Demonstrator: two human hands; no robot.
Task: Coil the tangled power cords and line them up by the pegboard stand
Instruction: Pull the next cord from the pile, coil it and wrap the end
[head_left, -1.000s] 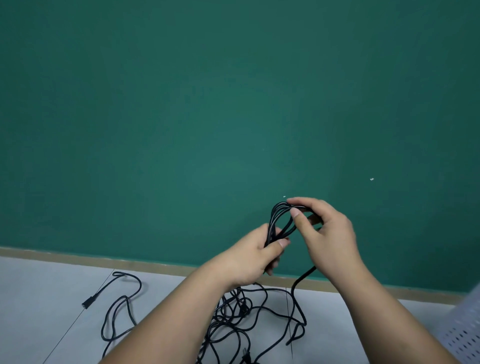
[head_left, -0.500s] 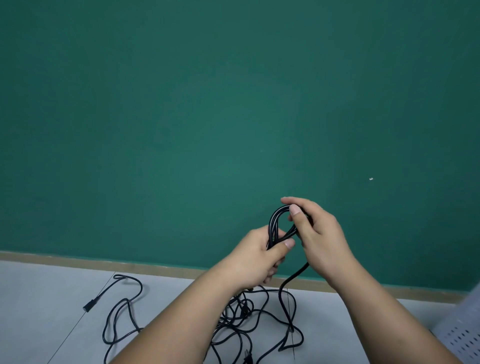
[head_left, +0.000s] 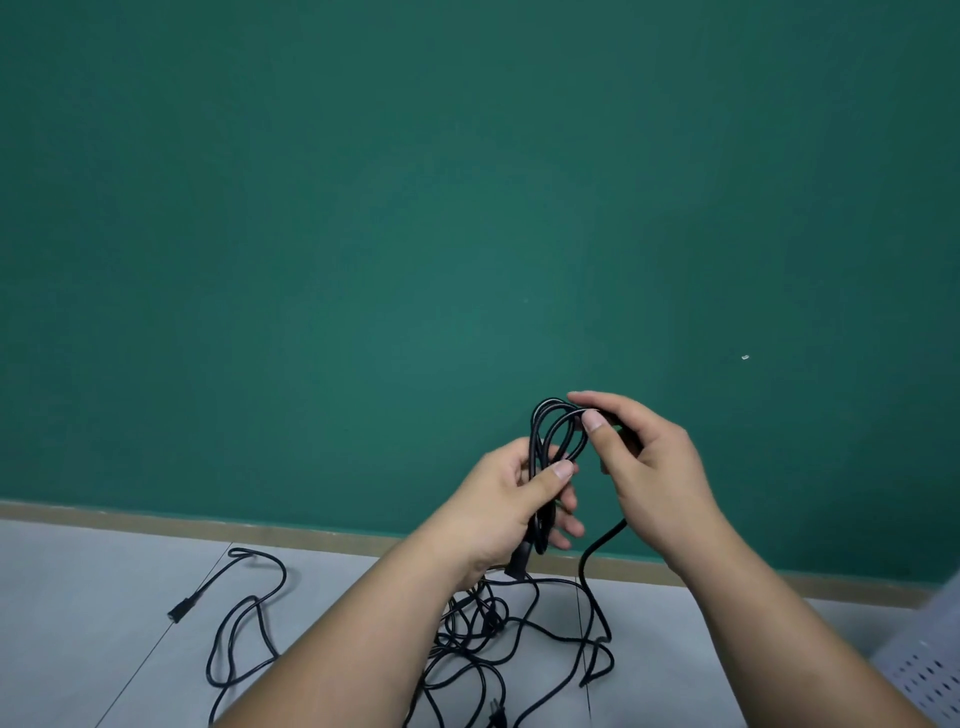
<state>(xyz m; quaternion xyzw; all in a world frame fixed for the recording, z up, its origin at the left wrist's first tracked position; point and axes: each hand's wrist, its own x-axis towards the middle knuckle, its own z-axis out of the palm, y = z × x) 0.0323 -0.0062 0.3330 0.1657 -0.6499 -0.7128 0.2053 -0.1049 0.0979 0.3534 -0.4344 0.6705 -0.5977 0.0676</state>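
Aloft, the left hand (head_left: 511, 501) grips a black power cord coil (head_left: 537, 447); the right hand (head_left: 657, 467) pinches its top loop above tangled cords (head_left: 488, 623).

The left grip (head_left: 511, 499) holds a small coil (head_left: 551, 431) of black cord upright in front of the green wall (head_left: 363, 208), its thumb pressed across the strands. The right grip (head_left: 652, 467) pinches the top of the loop. One strand hangs from under the right grip down to the tangled cords (head_left: 493, 634) on the grey floor (head_left: 93, 597), and a white pegboard stand (head_left: 930, 675) shows at the lower right edge.
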